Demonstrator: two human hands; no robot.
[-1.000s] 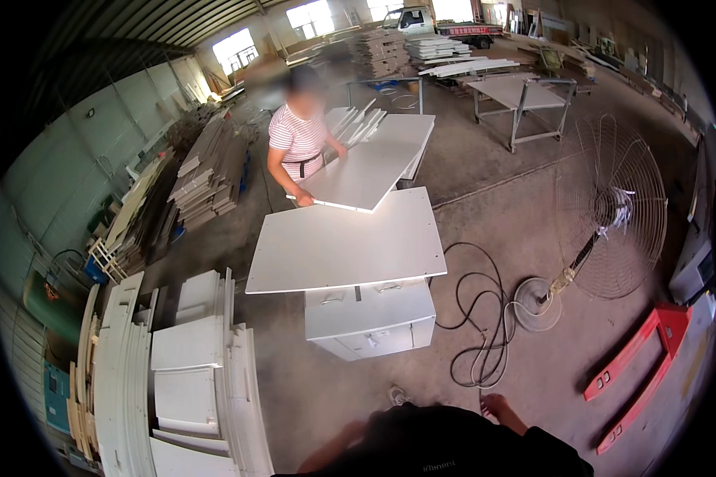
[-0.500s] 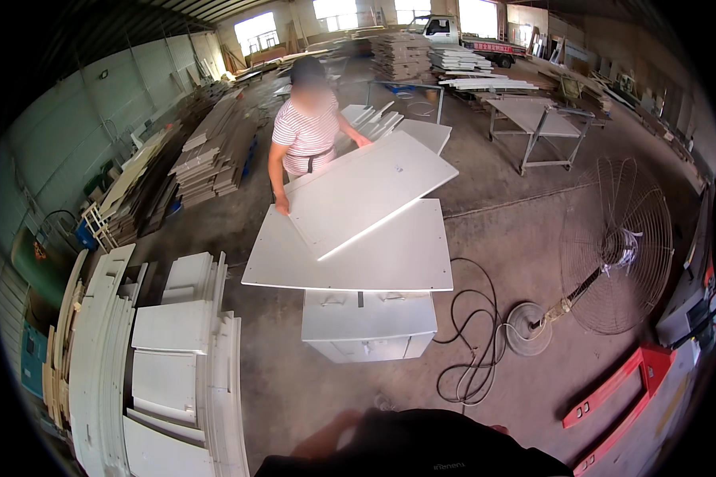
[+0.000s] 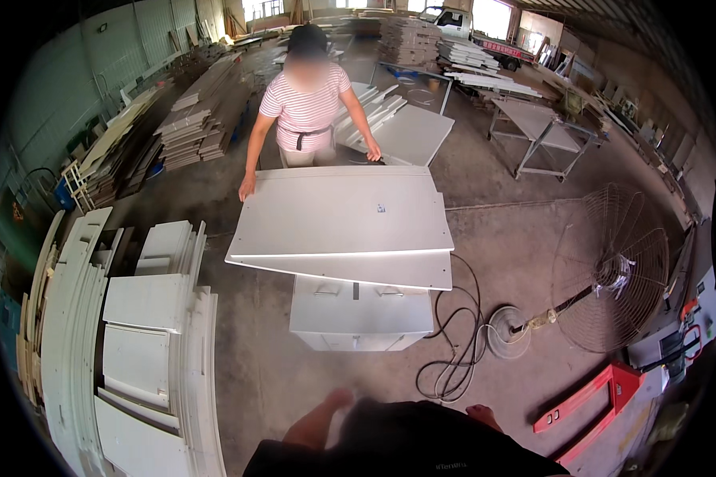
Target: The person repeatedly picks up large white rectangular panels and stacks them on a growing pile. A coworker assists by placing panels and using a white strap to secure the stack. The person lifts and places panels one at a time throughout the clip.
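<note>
My left hand (image 3: 338, 400) hangs low in front of me, smeared by motion, its fingers not clear. Only a small part of my right hand (image 3: 480, 413) shows beyond my dark shirt. Neither hand touches a panel. Ahead, a person in a striped shirt (image 3: 313, 103) has one hand on the left edge and the other by the far right corner of a white panel (image 3: 334, 211). That panel, with a small label on it, lies on a second white panel (image 3: 410, 272), slightly askew. Both rest above a white cabinet (image 3: 359, 314) with two handles.
White boards (image 3: 139, 366) are stacked at the left. To the right stand a large caged fan (image 3: 612, 270) and a red pallet jack (image 3: 624, 381). A black hose (image 3: 453, 374) coils on the floor between the cabinet and fan. A wheeled metal table (image 3: 537, 127) stands farther back.
The person has turned the upper panel from a slant and laid it nearly square over the lower one. My view has shifted, and more of my left forearm shows.
</note>
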